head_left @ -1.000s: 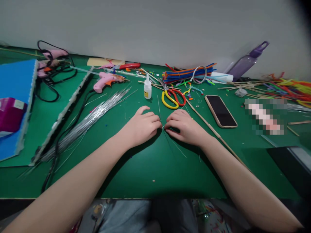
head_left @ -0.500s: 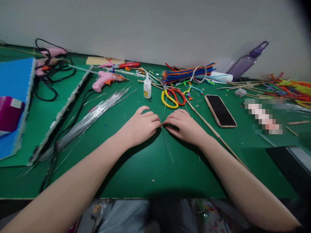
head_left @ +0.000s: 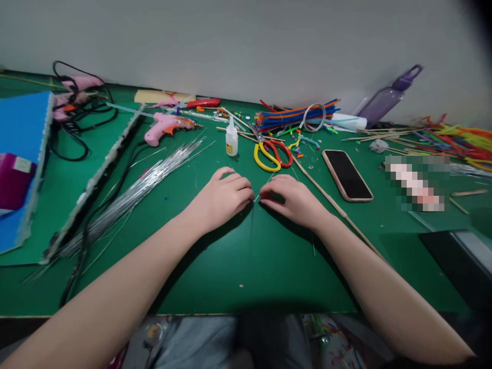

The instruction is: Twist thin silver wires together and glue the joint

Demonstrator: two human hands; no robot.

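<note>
My left hand is closed in a pinch at the middle of the green table. Close by, fingertips a small gap away, my right hand is pinched too. Thin silvery wire shows between the two sets of fingertips, with fine strands slanting out past the right fingers. How many strands there are I cannot tell. Beyond the hands stand a small white glue bottle and scissors with one yellow and one red handle. A bundle of silvery wires lies to the left.
Left are a pink glue gun with a black cord and a blue board. A phone and a bamboo stick lie right. Pipe cleaners and a purple bottle are at the back. The table's front edge runs below my arms.
The fingertips have moved slightly apart. The wire strand that stood nearly upright between them now leans to the right, over my right fingers. The whole view has shifted a little.
</note>
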